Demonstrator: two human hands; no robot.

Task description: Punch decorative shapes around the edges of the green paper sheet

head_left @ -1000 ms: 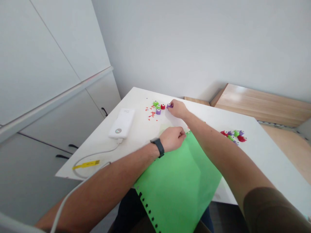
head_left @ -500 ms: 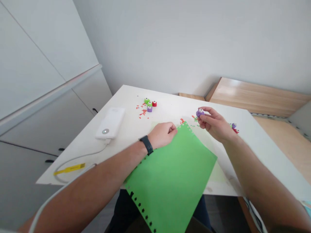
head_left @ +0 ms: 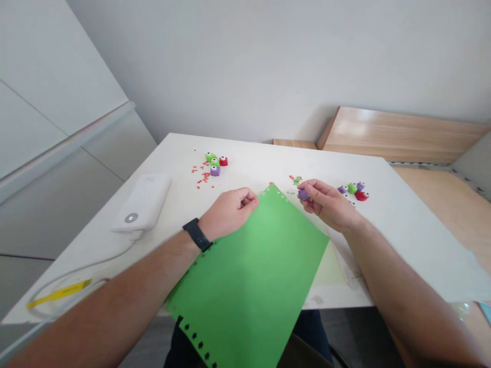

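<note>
My left hand (head_left: 232,210) pinches the upper left edge of a green sheet of paper (head_left: 253,276), close to its far corner. Small shapes are punched along two of the sheet's edges, star-shaped on the near left side. Between the thumb and fingers of my right hand (head_left: 330,203) is a small purple craft punch (head_left: 304,194), just right of the sheet's far corner and apart from it. The sheet's near end hangs over the table edge above my lap.
Several green, red and purple punches (head_left: 215,162) stand at the back left beside red paper bits (head_left: 204,176). More punches (head_left: 353,189) sit beyond my right hand. Green and red bits (head_left: 296,180) lie nearby. A white power bank (head_left: 143,202) with a cable and yellow tag (head_left: 59,294) occupies the left.
The view has shifted right. My right hand has lowered the purple punch closer to the sheet and tilted it. My left hand still grips the paper's edge.
</note>
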